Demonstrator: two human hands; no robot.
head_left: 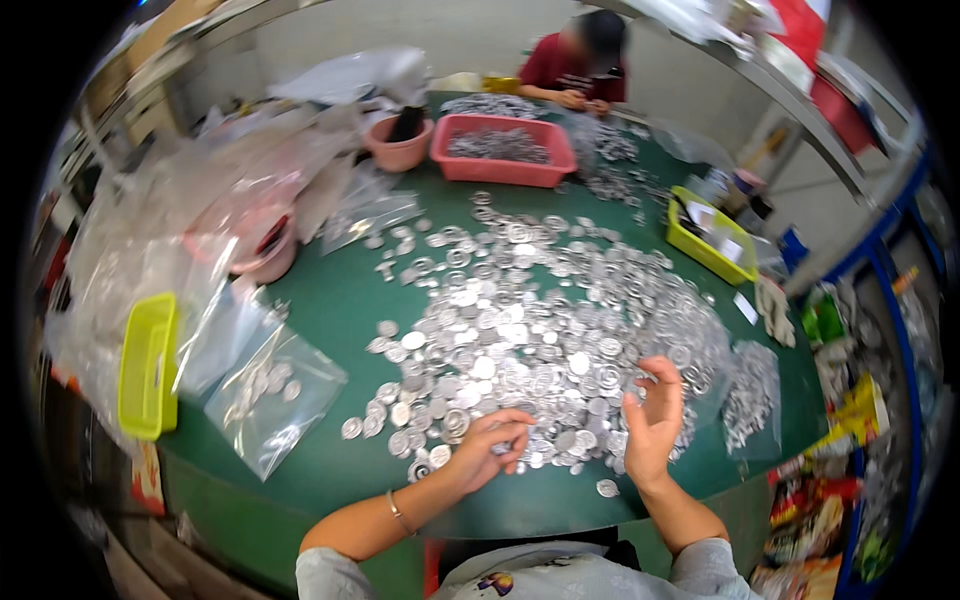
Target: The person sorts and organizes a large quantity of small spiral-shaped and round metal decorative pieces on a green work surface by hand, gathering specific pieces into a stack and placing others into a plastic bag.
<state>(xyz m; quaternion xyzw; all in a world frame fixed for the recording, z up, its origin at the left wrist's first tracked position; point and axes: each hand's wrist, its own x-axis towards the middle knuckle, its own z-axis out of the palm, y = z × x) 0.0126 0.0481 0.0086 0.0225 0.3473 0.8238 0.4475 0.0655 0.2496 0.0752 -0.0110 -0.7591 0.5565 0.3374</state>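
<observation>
A wide spread of small silver metal discs lies over the middle of the green table, in places heaped on one another. At the near edge of the heap is my left hand, its fingers curled in over the palm. Whatever it may hold is hidden by the fingers. My right hand is raised at the heap's right side, thumb and fingers curved and apart, with nothing clearly visible between them. One loose disc lies by itself between the hands, close to the table's front edge.
A clear bag with several discs lies left, beside a yellow-green tray. Another filled bag lies right. A pink basin, a pink bowl and a yellow-green basket stand farther back. Across the table sits another person.
</observation>
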